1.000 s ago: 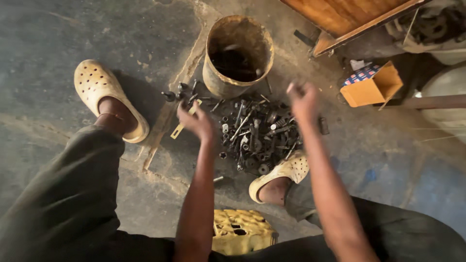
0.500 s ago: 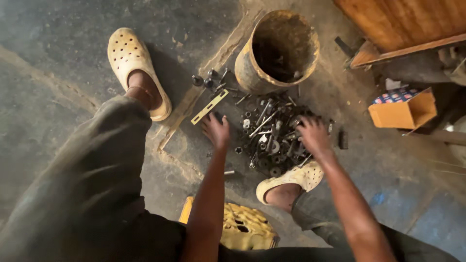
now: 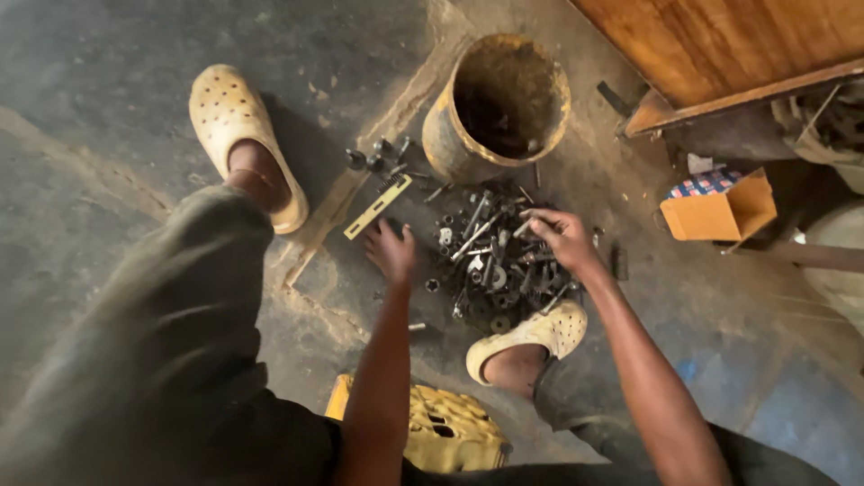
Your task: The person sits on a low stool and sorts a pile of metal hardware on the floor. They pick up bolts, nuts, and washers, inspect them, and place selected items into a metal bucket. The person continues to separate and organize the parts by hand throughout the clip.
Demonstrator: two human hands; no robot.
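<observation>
Seen from my head: my right hand (image 3: 562, 238) pinches a bolt (image 3: 525, 227) atop the pile of bolts and nuts (image 3: 490, 265) before the rusty bucket (image 3: 495, 108); my left hand (image 3: 391, 250), fingers loose and empty, rests beside it.

Pile of bolts, nuts and washers (image 3: 490, 265): dark, greasy, loosely heaped on concrete floor, centre of scene, just near side of the rusty bucket. Several long bolts lie flat, angled. Stray pieces scattered at pile's left edge.
</observation>
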